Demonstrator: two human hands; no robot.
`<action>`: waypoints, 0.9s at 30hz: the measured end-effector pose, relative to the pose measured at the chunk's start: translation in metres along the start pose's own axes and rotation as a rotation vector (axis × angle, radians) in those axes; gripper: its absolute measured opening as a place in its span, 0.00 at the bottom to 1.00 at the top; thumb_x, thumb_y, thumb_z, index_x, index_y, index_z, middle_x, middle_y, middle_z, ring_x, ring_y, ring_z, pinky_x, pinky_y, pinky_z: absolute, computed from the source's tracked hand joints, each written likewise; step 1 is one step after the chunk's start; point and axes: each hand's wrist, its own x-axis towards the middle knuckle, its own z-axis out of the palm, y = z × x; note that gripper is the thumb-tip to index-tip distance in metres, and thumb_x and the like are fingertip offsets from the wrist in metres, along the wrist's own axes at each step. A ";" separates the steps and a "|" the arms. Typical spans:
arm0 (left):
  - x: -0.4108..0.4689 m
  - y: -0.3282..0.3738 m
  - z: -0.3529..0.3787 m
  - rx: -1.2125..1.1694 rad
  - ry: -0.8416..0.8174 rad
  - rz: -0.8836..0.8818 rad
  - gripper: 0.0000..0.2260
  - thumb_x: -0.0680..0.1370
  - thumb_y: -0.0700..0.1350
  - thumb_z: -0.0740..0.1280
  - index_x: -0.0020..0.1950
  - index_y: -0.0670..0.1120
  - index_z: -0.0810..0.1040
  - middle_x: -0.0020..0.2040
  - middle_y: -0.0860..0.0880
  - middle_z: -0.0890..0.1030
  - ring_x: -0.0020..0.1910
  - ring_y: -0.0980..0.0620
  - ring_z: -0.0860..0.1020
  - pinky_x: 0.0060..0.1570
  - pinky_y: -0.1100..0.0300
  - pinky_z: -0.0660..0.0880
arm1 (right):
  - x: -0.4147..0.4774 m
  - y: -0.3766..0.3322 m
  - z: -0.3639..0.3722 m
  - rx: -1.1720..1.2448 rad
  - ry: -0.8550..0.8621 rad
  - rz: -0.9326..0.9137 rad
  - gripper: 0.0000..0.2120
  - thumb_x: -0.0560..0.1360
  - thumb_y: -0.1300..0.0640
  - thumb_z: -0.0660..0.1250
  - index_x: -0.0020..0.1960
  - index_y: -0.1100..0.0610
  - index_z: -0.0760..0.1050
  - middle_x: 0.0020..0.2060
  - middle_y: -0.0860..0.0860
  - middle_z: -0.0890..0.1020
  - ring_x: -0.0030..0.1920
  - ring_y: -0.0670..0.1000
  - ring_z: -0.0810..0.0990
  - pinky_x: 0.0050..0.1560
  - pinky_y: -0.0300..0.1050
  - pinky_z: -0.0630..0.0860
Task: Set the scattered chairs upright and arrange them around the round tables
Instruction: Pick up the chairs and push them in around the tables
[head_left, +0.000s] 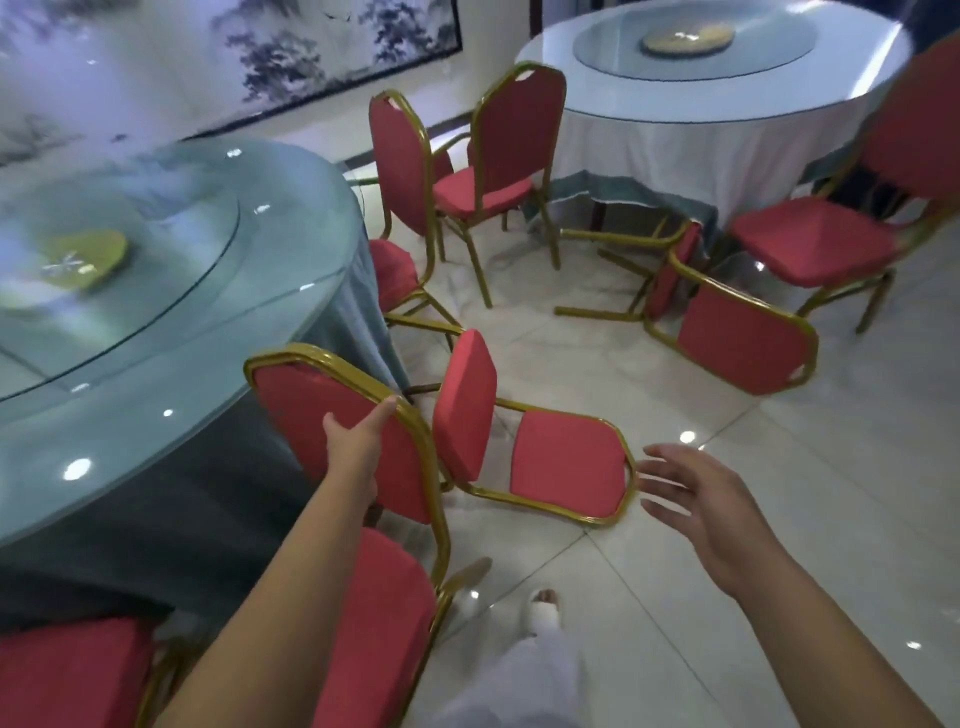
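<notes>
The left hand (353, 447) holds the near chair (322, 410) by the side edge of its red backrest: the thumb lies along the gold frame and the fingers go out of sight behind the pad. This chair stands upright, just beside the near round bench (156, 364), which has a glass top.

The right hand (696, 514) is spread wide and holds nothing. Its fingertips hover just beside the top rail of the tipped chair (566, 467), which lies on its back on the tiled floor (779, 467) with its seat cushion standing on edge.

A second fallen chair (737, 343) lies on its side farther off, near the far round bench (649, 119), legs pointing left. Two upright chairs (498, 130) stand between the benches, and another chair (810, 239) stands at the right of the far bench.
</notes>
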 end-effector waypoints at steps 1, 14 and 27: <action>0.010 0.004 0.012 -0.008 0.029 -0.029 0.58 0.63 0.60 0.80 0.80 0.55 0.45 0.78 0.43 0.59 0.74 0.39 0.64 0.67 0.40 0.67 | 0.012 -0.015 0.001 -0.005 0.008 -0.021 0.09 0.78 0.57 0.65 0.54 0.60 0.80 0.44 0.56 0.83 0.47 0.55 0.82 0.53 0.54 0.78; 0.075 -0.019 0.077 0.055 0.285 -0.096 0.52 0.72 0.45 0.76 0.81 0.51 0.39 0.81 0.45 0.51 0.78 0.42 0.57 0.74 0.45 0.59 | 0.117 -0.047 0.000 -0.183 -0.049 0.197 0.11 0.76 0.55 0.68 0.53 0.62 0.82 0.48 0.59 0.86 0.50 0.59 0.85 0.58 0.59 0.79; -0.092 -0.056 0.077 0.260 0.069 -0.206 0.45 0.73 0.32 0.69 0.80 0.56 0.47 0.58 0.45 0.75 0.48 0.47 0.79 0.35 0.58 0.80 | 0.204 -0.061 0.072 -0.610 -0.730 0.223 0.04 0.76 0.59 0.69 0.48 0.58 0.81 0.43 0.55 0.83 0.38 0.49 0.81 0.35 0.41 0.76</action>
